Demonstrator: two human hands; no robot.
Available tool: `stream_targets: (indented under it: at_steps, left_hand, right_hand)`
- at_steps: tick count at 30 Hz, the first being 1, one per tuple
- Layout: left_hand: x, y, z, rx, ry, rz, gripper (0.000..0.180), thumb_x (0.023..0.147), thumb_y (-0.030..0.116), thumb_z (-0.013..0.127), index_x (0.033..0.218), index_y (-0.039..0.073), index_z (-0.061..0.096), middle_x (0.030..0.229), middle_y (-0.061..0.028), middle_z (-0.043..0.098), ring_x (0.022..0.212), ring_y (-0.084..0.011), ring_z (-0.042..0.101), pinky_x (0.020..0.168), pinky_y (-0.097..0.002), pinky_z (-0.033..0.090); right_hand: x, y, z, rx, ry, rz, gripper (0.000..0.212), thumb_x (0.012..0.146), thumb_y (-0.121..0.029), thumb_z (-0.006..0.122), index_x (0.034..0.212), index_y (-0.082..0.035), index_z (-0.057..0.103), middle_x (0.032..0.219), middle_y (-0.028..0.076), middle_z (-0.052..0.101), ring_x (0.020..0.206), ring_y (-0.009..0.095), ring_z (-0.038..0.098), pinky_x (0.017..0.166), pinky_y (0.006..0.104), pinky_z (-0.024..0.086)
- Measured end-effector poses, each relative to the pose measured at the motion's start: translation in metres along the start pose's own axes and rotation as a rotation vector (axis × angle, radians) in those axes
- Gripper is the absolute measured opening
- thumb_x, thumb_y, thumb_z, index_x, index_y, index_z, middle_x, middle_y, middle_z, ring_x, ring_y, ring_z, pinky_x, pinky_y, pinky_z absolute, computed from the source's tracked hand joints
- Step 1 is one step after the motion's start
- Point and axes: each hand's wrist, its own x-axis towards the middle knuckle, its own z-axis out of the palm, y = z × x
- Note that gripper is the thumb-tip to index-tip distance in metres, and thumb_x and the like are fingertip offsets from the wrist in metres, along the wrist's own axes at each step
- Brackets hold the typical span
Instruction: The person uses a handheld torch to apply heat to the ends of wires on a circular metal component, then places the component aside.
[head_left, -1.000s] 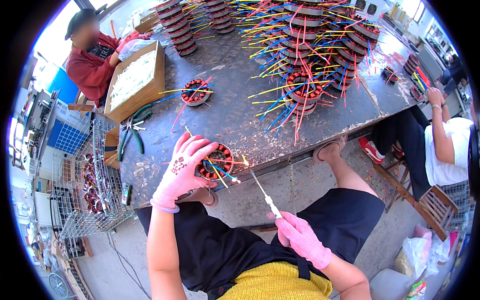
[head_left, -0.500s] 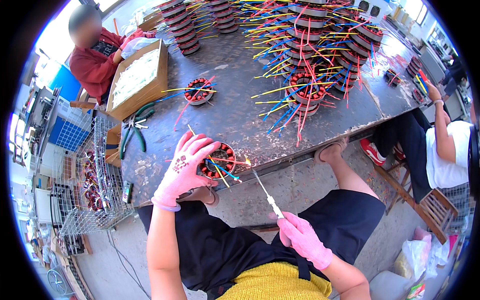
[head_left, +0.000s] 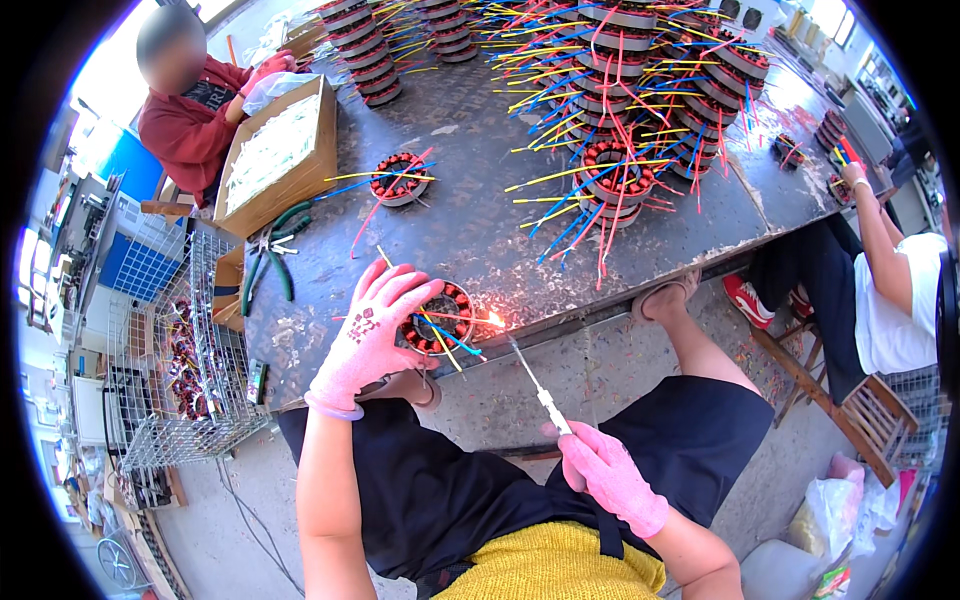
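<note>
At table (head_left: pixel 480 240), left hand (head_left: pixel 372 330) arched, fingers clasping coil ring (head_left: pixel 463 308); right hand (head_left: pixel 612 480), fingers curled round slim tool (head_left: pixel 549 405).

You're sitting in a workshop: beyond your left hand (head_left: pixel 368 335), tall piles of wired rings (head_left: pixel 612 72) are standing, and pliers (head_left: pixel 266 246) are lying close by.

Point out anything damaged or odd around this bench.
The dark tabletop looks damaged: pale scuffed patches mark its surface, notably on its near side. A small flame also stands out, open fire at the tip of a red wire crossing the ring at the left hand.
</note>
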Motion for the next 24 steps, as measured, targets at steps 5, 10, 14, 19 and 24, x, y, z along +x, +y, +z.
stream_targets:
  at_steps: [5,10,14,19,24]
  left_hand:
    - [-0.0005,-0.0007,-0.0002,-0.005,-0.009,-0.008,0.096,0.045,0.021,0.09,0.134,0.013,0.056,0.134,-0.0071,0.055,0.136,-0.0293,0.042,0.12,-0.0496,0.023]
    - [0.0014,0.0003,0.0001,0.006,-0.012,0.006,0.092,0.049,0.025,0.089,0.134,0.013,0.056,0.134,-0.0082,0.055,0.135,-0.0297,0.043,0.12,-0.0501,0.023]
    - [0.0014,-0.0016,0.0013,0.015,-0.011,0.008,0.095,0.046,0.021,0.089,0.135,0.012,0.056,0.136,-0.0069,0.055,0.137,-0.0288,0.042,0.12,-0.05,0.022]
    - [0.0021,-0.0002,0.0012,0.018,-0.02,0.004,0.095,0.047,0.021,0.089,0.135,0.012,0.056,0.136,-0.0071,0.055,0.137,-0.0288,0.042,0.12,-0.05,0.022]
    - [0.0021,0.0023,-0.0014,0.012,-0.028,-0.002,0.092,0.051,0.026,0.088,0.136,0.014,0.055,0.136,-0.0077,0.054,0.136,-0.0296,0.042,0.12,-0.0499,0.022]
  right_hand:
    - [0.0017,-0.0004,0.0024,0.017,0.006,-0.007,0.037,0.103,-0.025,0.048,0.13,-0.001,0.056,0.068,-0.003,0.047,0.06,0.006,0.043,0.055,0.0241,0.037]
    - [-0.0005,-0.0043,0.0017,0.007,0.003,-0.004,0.037,0.104,-0.026,0.047,0.13,0.0,0.056,0.068,-0.003,0.046,0.059,0.006,0.043,0.054,0.0241,0.037]
    - [-0.0003,-0.003,0.0001,-0.043,-0.003,-0.02,0.037,0.105,-0.027,0.047,0.129,0.0,0.055,0.068,-0.003,0.046,0.06,0.006,0.043,0.054,0.0241,0.036]
    - [0.0011,-0.0072,0.0012,-0.116,-0.005,-0.026,0.037,0.104,-0.027,0.046,0.129,-0.001,0.056,0.066,-0.002,0.046,0.058,0.006,0.043,0.054,0.0246,0.037]
    - [0.0018,-0.0049,0.0004,-0.113,-0.007,-0.032,0.037,0.104,-0.028,0.045,0.128,-0.001,0.056,0.063,-0.002,0.046,0.056,0.007,0.043,0.054,0.0252,0.037]
